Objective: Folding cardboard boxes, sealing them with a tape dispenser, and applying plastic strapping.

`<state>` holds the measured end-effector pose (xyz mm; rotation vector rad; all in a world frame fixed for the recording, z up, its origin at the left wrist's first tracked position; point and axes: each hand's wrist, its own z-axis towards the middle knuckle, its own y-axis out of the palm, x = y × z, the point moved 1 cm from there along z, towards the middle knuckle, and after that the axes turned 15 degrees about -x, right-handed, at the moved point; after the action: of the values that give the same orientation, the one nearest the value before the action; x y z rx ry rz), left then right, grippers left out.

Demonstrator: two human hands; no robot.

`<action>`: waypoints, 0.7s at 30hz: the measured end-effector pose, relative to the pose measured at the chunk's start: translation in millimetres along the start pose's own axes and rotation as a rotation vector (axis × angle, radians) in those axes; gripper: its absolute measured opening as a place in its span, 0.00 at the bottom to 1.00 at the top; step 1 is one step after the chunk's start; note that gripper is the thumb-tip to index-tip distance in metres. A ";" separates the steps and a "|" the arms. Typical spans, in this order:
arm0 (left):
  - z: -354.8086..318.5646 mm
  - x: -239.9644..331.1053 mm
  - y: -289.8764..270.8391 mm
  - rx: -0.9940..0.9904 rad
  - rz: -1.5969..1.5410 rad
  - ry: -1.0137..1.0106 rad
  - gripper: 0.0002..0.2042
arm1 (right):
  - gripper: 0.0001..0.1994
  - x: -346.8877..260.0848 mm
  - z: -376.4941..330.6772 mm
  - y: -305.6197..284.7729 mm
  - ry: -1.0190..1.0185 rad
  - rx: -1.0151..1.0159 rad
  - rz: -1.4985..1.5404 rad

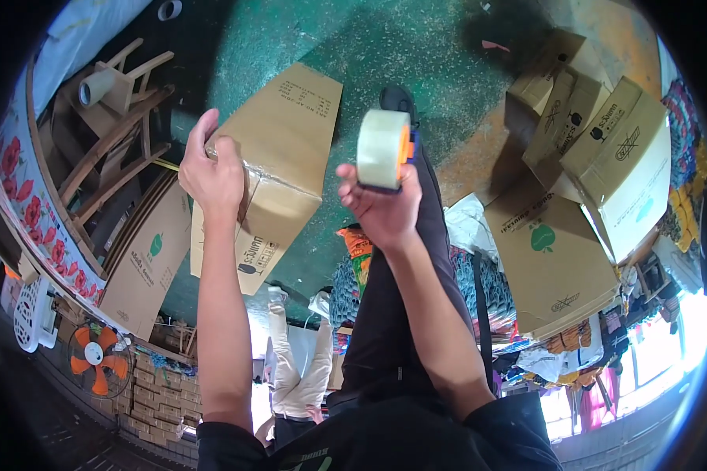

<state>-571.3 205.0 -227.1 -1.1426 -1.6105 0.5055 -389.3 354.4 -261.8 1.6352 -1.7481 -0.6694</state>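
Cardboard, brown and folded into a long closed box [279,149], is being held up above the green floor [416,55] by the left hand [212,177], which is gripping it at one taped edge only. The box is tilting and hanging mostly to the right of that hand, so I judge it could turn or slip out, because a single grip at one edge is carrying the whole weight. The left arm is reaching up straight, fingers curled over the edge, thumb pointing up. The right hand [381,208] is holding a roll of clear packing tape on an orange dispenser [385,149], fingers closed under it, wrist bent back, just beside the box but not touching it. The loose tape end, which I cannot see, might stick back to the roll.
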 end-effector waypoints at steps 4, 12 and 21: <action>-0.3 3.5 2.2 -0.028 -0.019 -0.029 0.13 | 0.30 11.9 16.3 -11.5 0.023 -0.053 0.105; -7.0 2.8 -3.3 -0.105 -0.051 -0.096 0.10 | 0.28 33.5 -34.6 -36.2 -0.092 0.179 0.313; -1.9 -0.4 9.0 0.026 -0.025 0.044 0.08 | 0.28 75.4 15.9 -47.4 -0.149 0.045 0.434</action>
<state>-565.8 208.4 -233.7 -1.1056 -1.5740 0.4804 -371.0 274.0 -299.0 1.1948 -2.1482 -0.5558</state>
